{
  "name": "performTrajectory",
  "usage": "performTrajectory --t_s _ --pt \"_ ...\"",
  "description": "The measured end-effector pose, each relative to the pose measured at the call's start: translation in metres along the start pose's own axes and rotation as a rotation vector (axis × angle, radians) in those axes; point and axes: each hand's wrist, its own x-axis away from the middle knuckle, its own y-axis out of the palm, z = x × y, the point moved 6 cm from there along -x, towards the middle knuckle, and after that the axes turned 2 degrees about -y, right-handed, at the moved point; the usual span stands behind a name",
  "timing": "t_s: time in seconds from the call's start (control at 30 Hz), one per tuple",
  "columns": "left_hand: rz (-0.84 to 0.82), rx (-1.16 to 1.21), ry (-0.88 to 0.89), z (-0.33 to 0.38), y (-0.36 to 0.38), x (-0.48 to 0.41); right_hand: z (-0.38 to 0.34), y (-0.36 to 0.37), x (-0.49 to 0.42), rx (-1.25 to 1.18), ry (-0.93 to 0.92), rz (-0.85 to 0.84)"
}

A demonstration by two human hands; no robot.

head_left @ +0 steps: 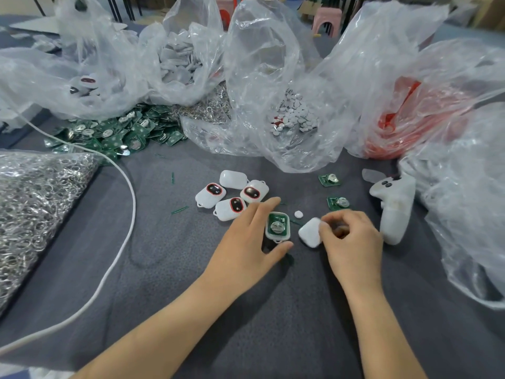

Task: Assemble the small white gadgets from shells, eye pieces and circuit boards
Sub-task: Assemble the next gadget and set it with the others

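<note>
The right hand [352, 236] pinches the white cover [311, 232] in curled fingertips just right of the board-filled shell [277, 226], which lies long axis near-to-far between the spread forefinger and thumb of the left hand [252, 243], so the cover likely goes left.

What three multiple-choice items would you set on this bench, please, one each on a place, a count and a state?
1. Where does the heap of circuit boards lie? A. far left B. near right C. dead centre
2. How many finished gadgets show a red-ringed eye? A. one B. three C. six
3. The shell by the left hand is: A. capped B. empty C. open, board inside

1 A: the green heap lies far left.
2 B: three eyes face up, and the fourth gadget shows its back.
3 C: the board shows inside, and the right hand pinches the white cover.
</note>
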Motion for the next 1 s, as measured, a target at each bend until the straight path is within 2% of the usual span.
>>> performTrajectory --t_s 0.1,0.17,0.23,0.3,0.43,0.57,0.63,0.77,1.0 --pt "-0.033 0.040 0.037 0.001 0.001 0.000 -0.002 0.001 0.002 0.046 -0.081 -0.129" --pt "-0.055 0.044 0.075 0.002 0.001 0.000 -0.007 0.004 0.004 0.073 -0.178 -0.329" --pt "-0.045 0.017 0.102 0.002 0.002 -0.001 -0.011 0.008 0.006 0.198 -0.283 -0.550" --pt "-0.001 -0.017 0.083 0.000 0.001 -0.002 -0.013 0.007 0.004 0.325 -0.351 -0.660" --pt "0.021 -0.055 0.038 -0.001 0.001 -0.003 -0.015 -0.005 -0.003 0.465 -0.389 -0.659" --pt "0.002 -0.091 0.072 -0.001 0.003 -0.003 -0.026 -0.017 -0.009 0.282 -0.403 -0.534" --pt "-0.034 -0.089 0.104 0.000 0.003 -0.003 -0.036 -0.015 -0.008 0.208 -0.444 -0.526" --pt "-0.123 -0.015 0.164 0.001 0.005 -0.002 -0.051 0.004 0.001 0.164 -0.537 -0.591" --pt "-0.152 0.240 0.082 -0.010 -0.002 -0.004 -0.045 0.021 0.004 0.144 -0.484 -0.587"
